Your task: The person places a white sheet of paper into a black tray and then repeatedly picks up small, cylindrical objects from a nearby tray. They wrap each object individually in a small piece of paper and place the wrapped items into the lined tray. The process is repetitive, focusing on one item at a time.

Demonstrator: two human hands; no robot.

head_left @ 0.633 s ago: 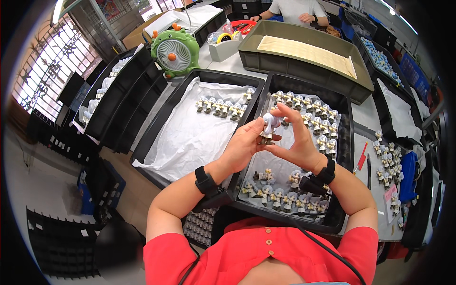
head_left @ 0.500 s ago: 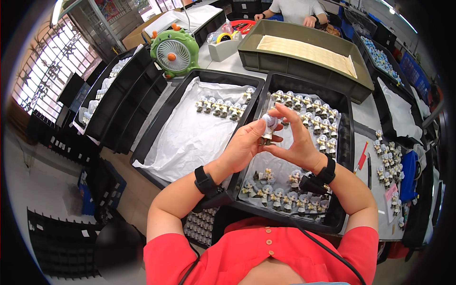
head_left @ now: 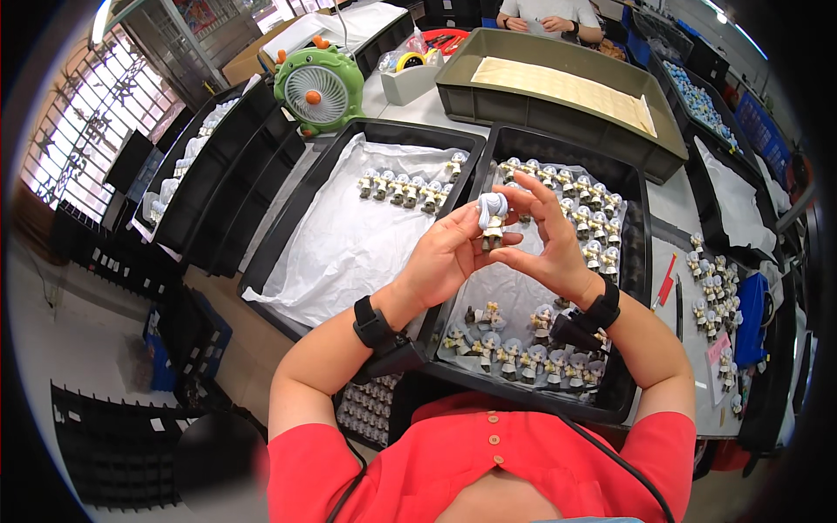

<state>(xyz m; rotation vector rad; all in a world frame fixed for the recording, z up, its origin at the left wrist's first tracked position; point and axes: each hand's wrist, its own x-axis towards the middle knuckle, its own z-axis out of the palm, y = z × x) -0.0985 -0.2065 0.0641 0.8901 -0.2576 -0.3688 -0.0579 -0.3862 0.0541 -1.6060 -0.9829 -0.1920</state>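
Note:
A small figurine [head_left: 493, 220] with pale lilac-grey hair, a white-and-gold outfit and a dark base is held upright between my two hands above the right tray. My left hand [head_left: 443, 257] pinches it from the left with thumb and fingers. Curled around its right side, my right hand [head_left: 551, 248] has the thumb low near its base and the fingers up beside its head. Similar figurines stand in rows in the black right tray [head_left: 635, 344], at its far and near ends. A short row of them stands at the far end of the black left tray [head_left: 336, 150], on white lining.
A green fan [head_left: 321, 91] and a tape dispenser [head_left: 410, 80] stand beyond the trays, near a large olive bin [head_left: 558, 113]. More figurines [head_left: 715, 292], a red-handled tool [head_left: 664, 283] and a blue box [head_left: 750, 321] lie at right. A person [head_left: 549, 17] sits across.
The figurine has turned in my fingers, so its front shows more plainly, and sits slightly higher in the picture. Across the table, the other person's hands have moved closer together.

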